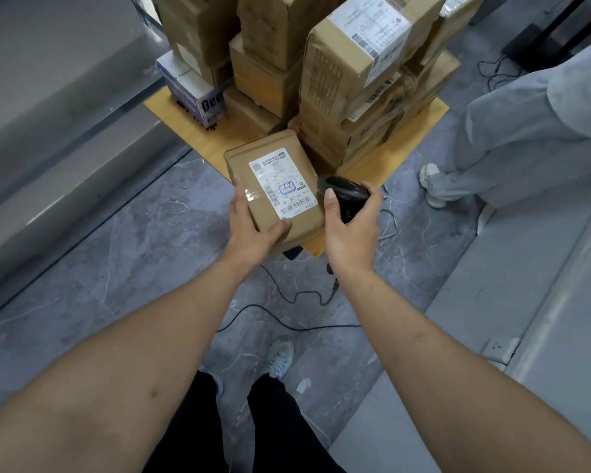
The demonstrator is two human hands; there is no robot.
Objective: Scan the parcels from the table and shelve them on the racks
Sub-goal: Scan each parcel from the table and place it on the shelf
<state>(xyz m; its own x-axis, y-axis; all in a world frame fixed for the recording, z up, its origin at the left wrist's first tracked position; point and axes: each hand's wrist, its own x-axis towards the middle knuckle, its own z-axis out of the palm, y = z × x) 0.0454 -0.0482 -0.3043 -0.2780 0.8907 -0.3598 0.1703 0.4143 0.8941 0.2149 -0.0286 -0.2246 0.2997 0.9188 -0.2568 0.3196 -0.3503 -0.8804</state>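
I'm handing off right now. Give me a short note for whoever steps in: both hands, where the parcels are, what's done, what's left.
Left hand: holds the flat brown parcel by its near left corner, label up, over the near edge of the wooden table.
Right hand: grips the black scanner, held just right of the parcel's label; its cable trails to the floor.
Other parcels: stacked boxes on the table behind.
Done: one parcel picked up and presented. I cannot tell whether the scan has registered.
Left: confirm the scan, shelve this parcel on the racks (not in view), then work through the stack.
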